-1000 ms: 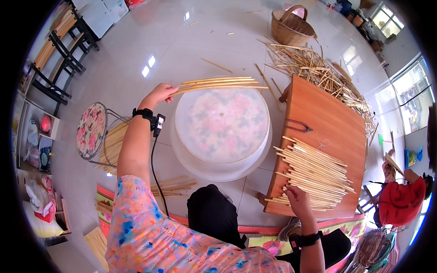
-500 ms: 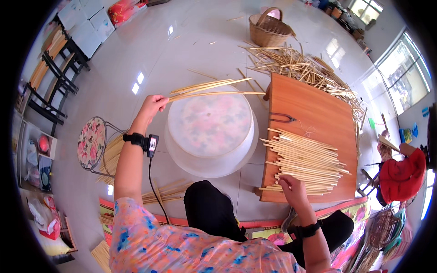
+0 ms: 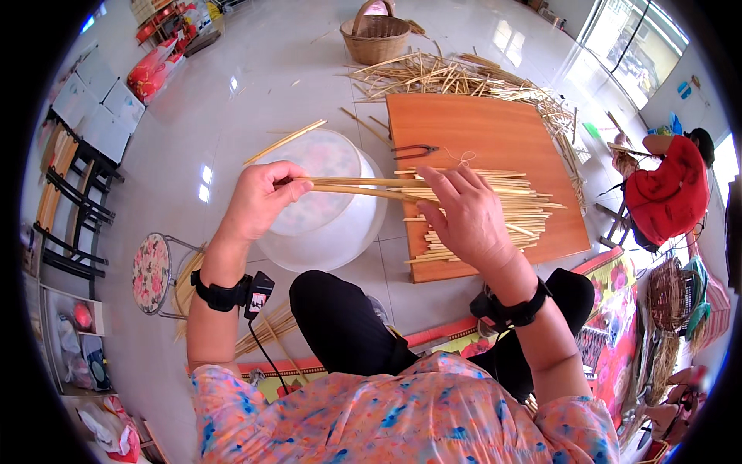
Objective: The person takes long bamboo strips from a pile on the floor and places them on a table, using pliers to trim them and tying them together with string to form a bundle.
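My left hand point(image 3: 269, 195) is closed around one end of a few long, pale yellow plant stalks point(image 3: 359, 186). They run level to the right above a white translucent round tub point(image 3: 318, 251). At their other end is my right hand point(image 3: 466, 213), its thumb and fingers bent around the stalks. The fingertips partly hide that end. Beneath the right hand, a pile of similar cut stalks point(image 3: 519, 205) lies on an orange-brown wooden board point(image 3: 487, 131). More stalks point(image 3: 286, 141) rest across the tub's far left edge. Dark-handled pliers point(image 3: 416, 151) and a thin string point(image 3: 464, 157) lie on the board.
Loose stalks point(image 3: 464, 75) cover the floor behind the board, with a wicker basket point(image 3: 377, 39) beyond. A flowered stool point(image 3: 151, 272) stands at left. Another person in red point(image 3: 666, 197) sits at right, beside a bundle of wicker point(image 3: 666, 294).
My right hand has left the pile on the board and come up to the stalks in my left hand. The left hand has drawn nearer to me. The view has shifted right.
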